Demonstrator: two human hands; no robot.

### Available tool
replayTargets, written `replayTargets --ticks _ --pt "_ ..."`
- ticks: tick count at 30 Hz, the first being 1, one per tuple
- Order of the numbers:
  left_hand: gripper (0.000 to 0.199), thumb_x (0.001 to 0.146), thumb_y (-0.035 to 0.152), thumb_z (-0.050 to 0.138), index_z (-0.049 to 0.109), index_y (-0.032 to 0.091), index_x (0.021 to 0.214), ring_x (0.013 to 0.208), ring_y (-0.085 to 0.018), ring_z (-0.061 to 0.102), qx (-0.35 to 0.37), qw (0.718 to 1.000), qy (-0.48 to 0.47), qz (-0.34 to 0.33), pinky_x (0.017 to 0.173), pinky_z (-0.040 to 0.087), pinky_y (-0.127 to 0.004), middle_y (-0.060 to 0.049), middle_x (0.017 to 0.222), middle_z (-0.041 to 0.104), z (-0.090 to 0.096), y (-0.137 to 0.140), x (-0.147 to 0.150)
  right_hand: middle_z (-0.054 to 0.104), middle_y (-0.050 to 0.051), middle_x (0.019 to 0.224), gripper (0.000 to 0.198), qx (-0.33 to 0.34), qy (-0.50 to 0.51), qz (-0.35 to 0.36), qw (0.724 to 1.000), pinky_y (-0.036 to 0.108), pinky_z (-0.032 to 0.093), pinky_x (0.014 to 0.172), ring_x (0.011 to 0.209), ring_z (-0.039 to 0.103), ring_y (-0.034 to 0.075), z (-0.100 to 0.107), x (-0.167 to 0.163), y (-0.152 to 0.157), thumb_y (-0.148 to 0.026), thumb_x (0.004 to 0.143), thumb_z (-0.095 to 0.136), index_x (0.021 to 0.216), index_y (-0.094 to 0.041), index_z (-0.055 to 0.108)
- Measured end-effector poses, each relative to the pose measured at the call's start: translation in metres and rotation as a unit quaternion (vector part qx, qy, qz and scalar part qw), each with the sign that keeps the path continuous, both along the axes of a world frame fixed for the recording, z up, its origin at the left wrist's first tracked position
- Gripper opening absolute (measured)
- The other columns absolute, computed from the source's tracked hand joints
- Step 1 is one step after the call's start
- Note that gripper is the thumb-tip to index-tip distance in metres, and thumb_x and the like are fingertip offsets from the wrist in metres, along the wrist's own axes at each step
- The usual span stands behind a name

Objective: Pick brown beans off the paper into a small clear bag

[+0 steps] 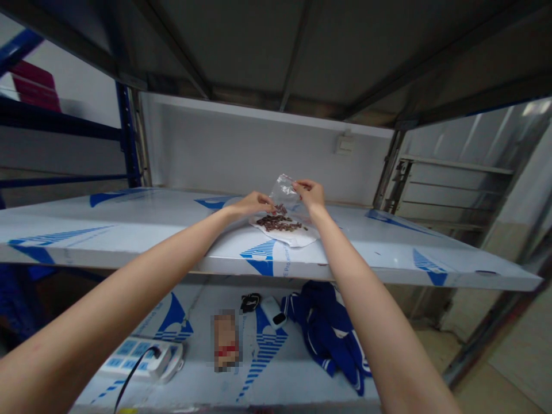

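Forearms reaching, clear bag [285, 190] pinched between both hands' fingertips [297, 185]

Two bare arms in view, no sleeves anywhere along the forearms, nothing at either wrist: no watch, no band, no bracelet. The left hand [254, 202] is gloveless, fingers uncovered. Same for the right hand [311, 194], no glove and no ring that shows from here.
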State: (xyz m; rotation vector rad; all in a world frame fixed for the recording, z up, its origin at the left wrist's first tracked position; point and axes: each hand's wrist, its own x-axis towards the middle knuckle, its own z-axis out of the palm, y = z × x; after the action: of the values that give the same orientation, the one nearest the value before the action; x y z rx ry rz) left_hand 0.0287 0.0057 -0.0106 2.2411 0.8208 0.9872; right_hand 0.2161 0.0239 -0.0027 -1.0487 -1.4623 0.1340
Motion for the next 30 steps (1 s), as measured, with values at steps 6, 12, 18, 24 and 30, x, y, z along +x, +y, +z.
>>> replayTargets --ticks 6,12,18,24,30 --pt "0.009 0.067 0.026 0.066 0.068 0.017 0.069 0.067 -0.017 0.061 -0.012 1.0 0.009 0.021 0.064 0.045 -0.028 -0.006 0.072 0.069 0.0 -0.004 0.001 0.067 0.008 0.08 0.017 -0.019 0.044 0.001 0.999 0.029 0.044 0.067 0.074 0.06 0.019 0.002 -0.004 -0.005 -0.028 0.068 0.061 0.077 -0.014 0.066" --pt "0.013 0.071 0.028 0.061 0.068 0.018 0.071 0.069 -0.017 0.061 -0.006 1.0 0.014 -0.002 0.067 0.045 -0.028 -0.006 0.074 0.069 -0.001 -0.004 0.002 0.067 0.007 0.077 0.013 -0.026 0.042 0.046 0.998 0.028 0.045 0.064 0.072 0.06 0.018 0.004 -0.011 -0.014 -0.025 0.067 0.061 0.073 -0.014 0.064" --pt "0.013 0.071 0.028 0.062 0.068 0.016 0.074 0.072 -0.018 0.062 -0.005 1.0 0.029 -0.002 0.068 0.046 -0.027 -0.007 0.078 0.069 -0.001 -0.005 0.002 0.066 0.006 0.073 0.011 -0.024 0.04 0.085 0.995 0.025 0.042 0.055 0.065 0.057 0.016 0.006 -0.015 -0.018 -0.024 0.065 0.062 0.07 -0.014 0.064" --pt "0.03 0.068 0.024 0.067 0.065 0.014 0.096 0.085 -0.018 0.062 -0.029 0.999 0.018 -0.04 0.08 0.046 -0.029 -0.007 0.092 0.069 0.001 -0.008 0.005 0.064 0.003 0.068 0.014 -0.009 0.045 0.097 0.994 0.024 0.041 0.055 0.061 0.055 0.013 0.005 -0.014 -0.016 -0.026 0.065 0.063 0.071 -0.013 0.064" --pt "0.018 0.07 0.025 0.065 0.068 0.014 0.084 0.08 -0.018 0.062 -0.011 0.998 0.047 -0.033 0.078 0.045 -0.03 -0.007 0.086 0.069 0.002 -0.01 0.003 0.062 0.003 0.066 0.015 -0.009 0.049 0.086 0.995 0.024 0.039 0.055 0.058 0.052 0.012 0.007 -0.015 -0.018 -0.026 0.064 0.063 0.07 -0.012 0.064"
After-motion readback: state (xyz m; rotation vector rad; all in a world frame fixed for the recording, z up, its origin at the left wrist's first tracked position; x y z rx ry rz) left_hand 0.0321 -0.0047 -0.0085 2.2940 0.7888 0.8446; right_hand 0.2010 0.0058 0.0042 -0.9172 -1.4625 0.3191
